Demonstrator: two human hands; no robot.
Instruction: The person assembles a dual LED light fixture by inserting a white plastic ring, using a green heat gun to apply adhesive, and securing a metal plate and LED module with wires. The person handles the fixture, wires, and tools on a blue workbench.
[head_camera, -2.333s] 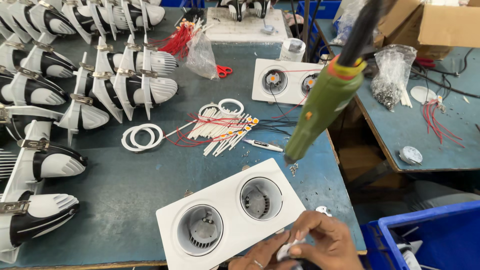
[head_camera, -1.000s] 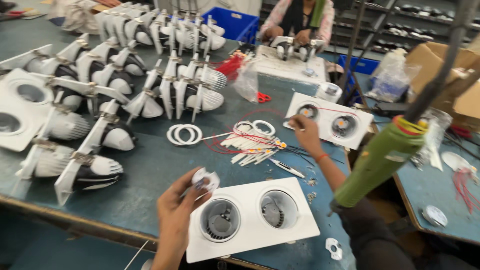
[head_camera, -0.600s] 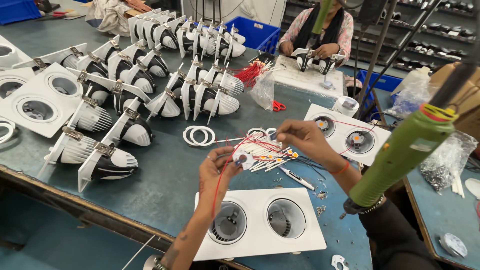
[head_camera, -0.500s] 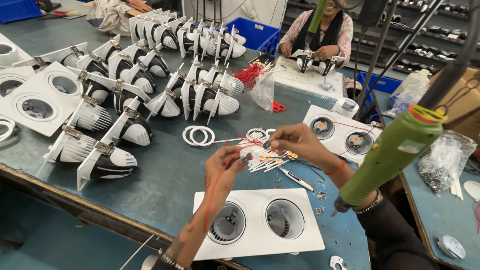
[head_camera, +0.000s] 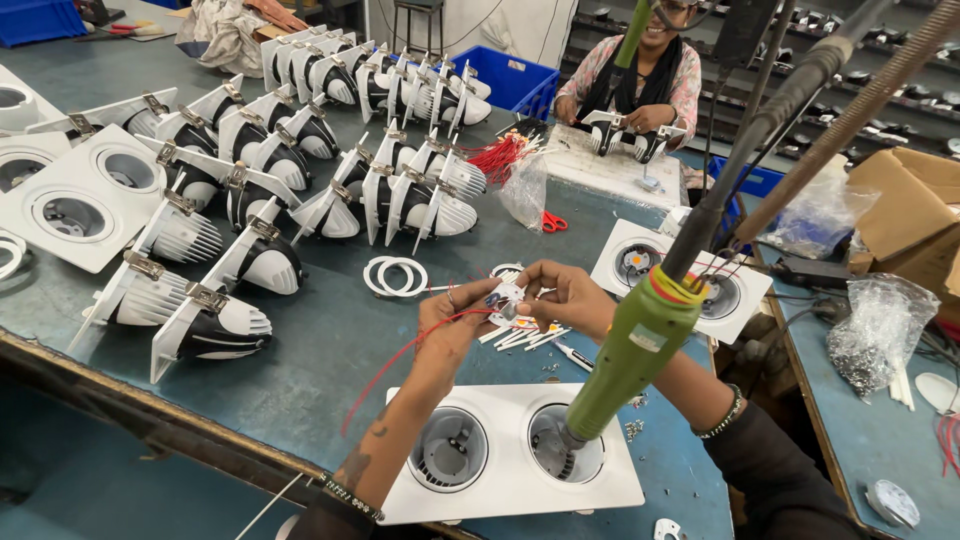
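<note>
- Black and white lamp heads (head_camera: 215, 325) stand in rows on the left of the desk (head_camera: 320, 375); two white rings (head_camera: 395, 275) lie beside them;
- the left hand (head_camera: 455, 318) pinches a small round white part (head_camera: 505, 297) with a red wire (head_camera: 400, 355) hanging from it;
- the right hand (head_camera: 565, 293) pinches the same part from the other side, above the white double frame (head_camera: 510, 465);
- a green electric screwdriver (head_camera: 630, 355) hangs over the frame.
</note>
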